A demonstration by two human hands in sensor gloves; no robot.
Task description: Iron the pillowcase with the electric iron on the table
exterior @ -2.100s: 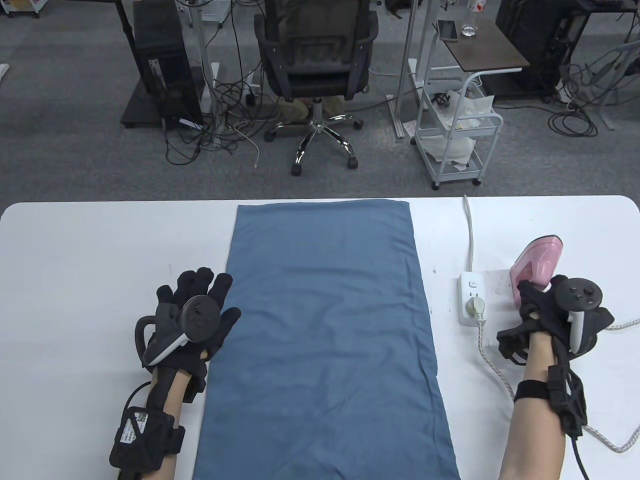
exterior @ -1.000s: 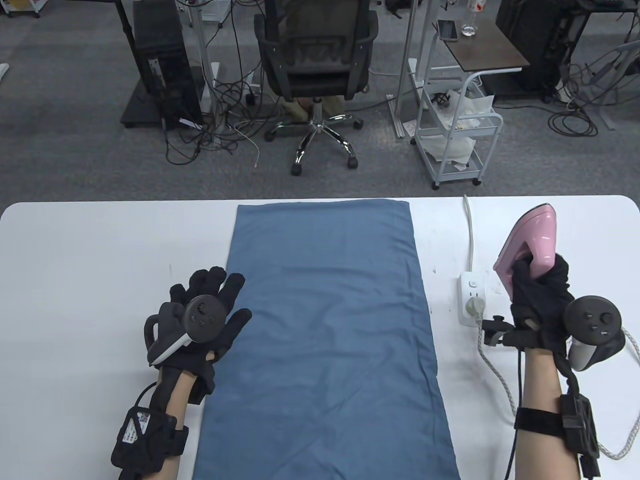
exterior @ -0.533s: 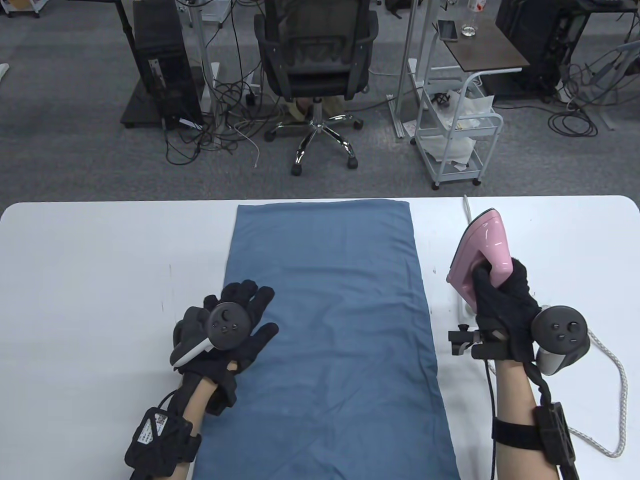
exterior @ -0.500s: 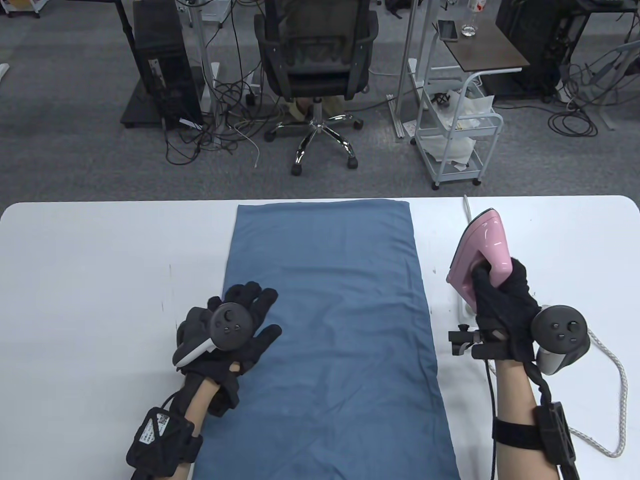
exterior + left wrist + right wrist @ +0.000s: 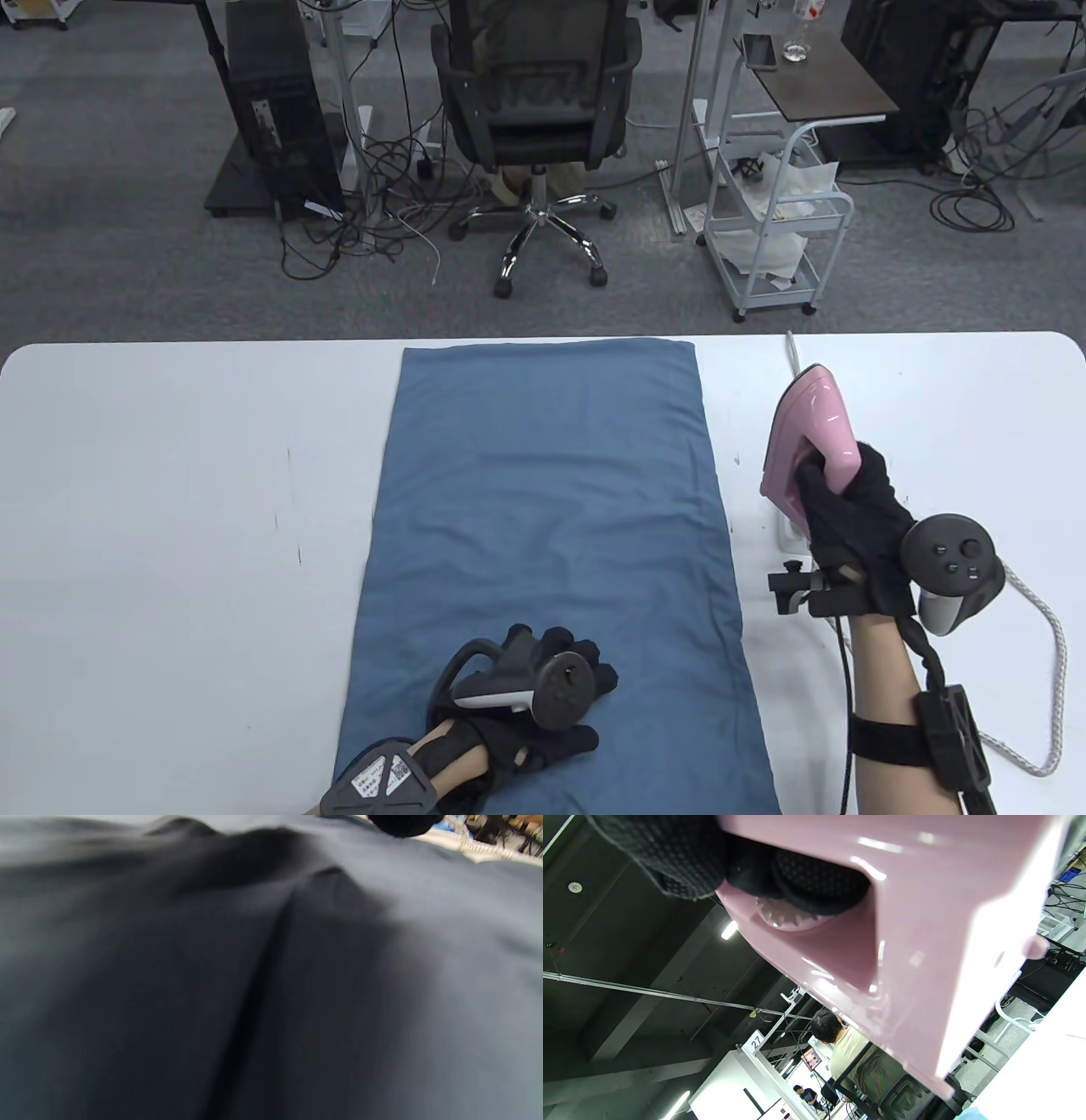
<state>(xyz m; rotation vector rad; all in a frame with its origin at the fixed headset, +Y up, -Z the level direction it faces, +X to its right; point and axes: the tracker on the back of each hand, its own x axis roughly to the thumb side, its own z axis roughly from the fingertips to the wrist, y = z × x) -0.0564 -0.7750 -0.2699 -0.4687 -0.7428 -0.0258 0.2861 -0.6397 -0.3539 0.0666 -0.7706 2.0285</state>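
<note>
Lying flat along the middle of the surface (image 5: 170, 509), the pillowcase (image 5: 551, 509) is pinned at its near end by the left hand (image 5: 543, 696), seemingly against sliding. The iron (image 5: 806, 441) is gripped by the right hand (image 5: 857, 535), raised beside the cloth, sole not yet applied.

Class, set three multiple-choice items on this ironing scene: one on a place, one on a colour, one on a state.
1. Where does the left hand rest?
A. on the pillowcase's near end
B. on bare table
C. on the iron

2. What colour is the iron?
A. white
B. pink
C. blue

3. How is the iron?
A. pressed flat on the pillowcase
B. gripped by the right hand, right of the cloth
C. lying untouched

Answers: 1 A, the glove lies on blue cloth; 2 B, its shell is pink; 3 B, fingers wrap its handle.
</note>
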